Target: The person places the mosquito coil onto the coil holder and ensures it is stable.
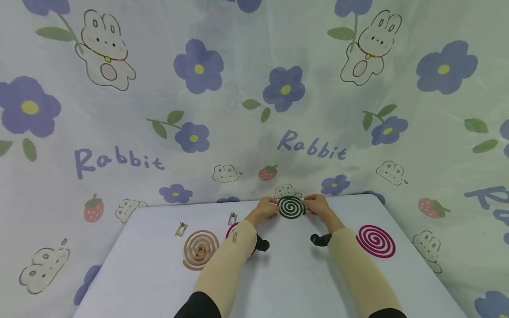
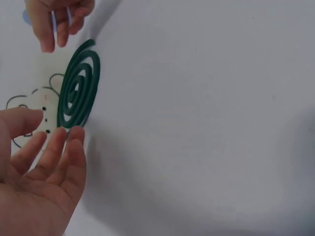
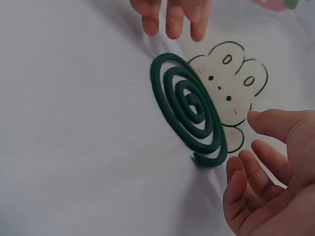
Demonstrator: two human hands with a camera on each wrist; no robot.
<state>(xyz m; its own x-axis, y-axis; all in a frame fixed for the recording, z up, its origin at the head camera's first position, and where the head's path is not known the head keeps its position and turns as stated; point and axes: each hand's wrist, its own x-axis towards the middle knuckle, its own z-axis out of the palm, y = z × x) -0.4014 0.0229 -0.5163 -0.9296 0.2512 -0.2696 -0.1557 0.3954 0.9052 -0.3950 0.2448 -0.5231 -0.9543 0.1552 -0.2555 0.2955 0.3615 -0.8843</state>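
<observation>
A dark green mosquito coil [image 1: 292,207] stands tilted at the table's back edge, in front of the printed cloth. To its left is my left hand [image 1: 265,209], fingers loosely bent and thumb apart, with nothing gripped. My right hand [image 1: 317,206] is at the coil's right side, its fingers [image 3: 238,189] also spread and loosely bent. In the right wrist view, a small gap shows between the left fingertips and the coil [image 3: 192,105]. The right fingertips come very close to the coil's lower end; I cannot tell whether they touch.
On the white table [image 1: 294,282] lie a brown coil [image 1: 192,236] at left and a magenta coil [image 1: 375,241] at right. My left forearm partly covers a red coil [image 1: 229,229]. Two small metal coil stands [image 1: 181,229] lie at the back left. A printed cloth [image 1: 238,57] hangs behind.
</observation>
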